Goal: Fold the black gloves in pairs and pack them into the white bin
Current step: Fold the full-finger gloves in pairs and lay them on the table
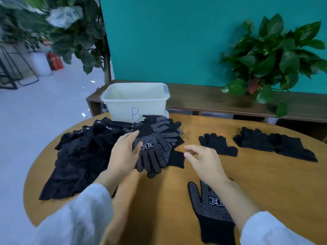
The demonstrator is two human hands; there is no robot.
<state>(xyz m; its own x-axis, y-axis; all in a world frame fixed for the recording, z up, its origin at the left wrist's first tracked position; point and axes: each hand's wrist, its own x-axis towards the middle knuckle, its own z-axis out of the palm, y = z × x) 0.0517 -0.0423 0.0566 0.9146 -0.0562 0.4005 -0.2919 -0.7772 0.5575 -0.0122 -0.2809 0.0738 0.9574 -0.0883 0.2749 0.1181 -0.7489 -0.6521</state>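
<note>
Midway through sorting, a person in white sleeves works over a round wooden desk (159, 200) strewn with black knit gloves. Their left hand (124, 153) lies with straight fingers on a heap of black gloves studded with white grip dots (155, 147), thumb touching the topmost glove beside its white printed label. The right hand (203, 160) hovers just beside the heap, fingers loosely curled and holding nothing. One single dotted black glove (210, 209) lies flat near the desk's front edge, partly under the right forearm, apparently waiting for its mate. A pile of plain black fabric pieces (79, 156) spreads left of the heap, while a plain black glove (218, 144) and a stack of plain black gloves (274, 145) rest well apart to the right. The white plastic bin marked with a blue letter B (136, 99) stands behind the heap; what can be seen of its inside shows no gloves. Judging by this, the pairing step is in hand: the next move calls for lifting one dotted glove off the heap and laying it on the single one before folding.
</note>
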